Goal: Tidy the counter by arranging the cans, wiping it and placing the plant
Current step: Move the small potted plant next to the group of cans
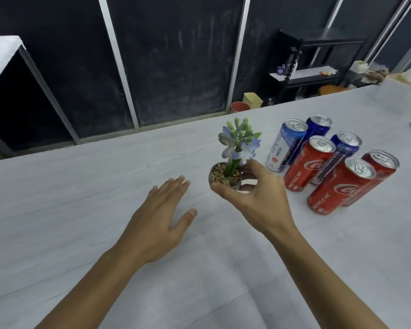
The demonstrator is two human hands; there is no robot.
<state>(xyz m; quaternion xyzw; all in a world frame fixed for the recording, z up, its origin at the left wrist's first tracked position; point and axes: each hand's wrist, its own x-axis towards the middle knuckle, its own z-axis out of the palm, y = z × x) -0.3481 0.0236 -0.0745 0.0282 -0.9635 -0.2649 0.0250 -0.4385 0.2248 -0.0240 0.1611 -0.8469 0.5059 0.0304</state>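
Pinching the rim of the small silver pebble-filled pot with its lilac-flowered plant [224, 178], the right-hand grip [256, 198] sets thumb in front and curled fingers behind, holding it upright just beside the clustered red and blue drink cans [328, 188], probably its intended spot. Whether its base touches the pale grey counter [81, 198] I cannot tell. The left-hand grip [157, 224] is released, fingers straight, low beside the pot and holding nothing.

Small potted plant [226, 174], blue-violet blooms, pebble-topped pot, upright, pinched at its rim by the right hand [254, 193], six upright cans [309, 162], three red, three blue, clustered just right on the pale surface [81, 186]
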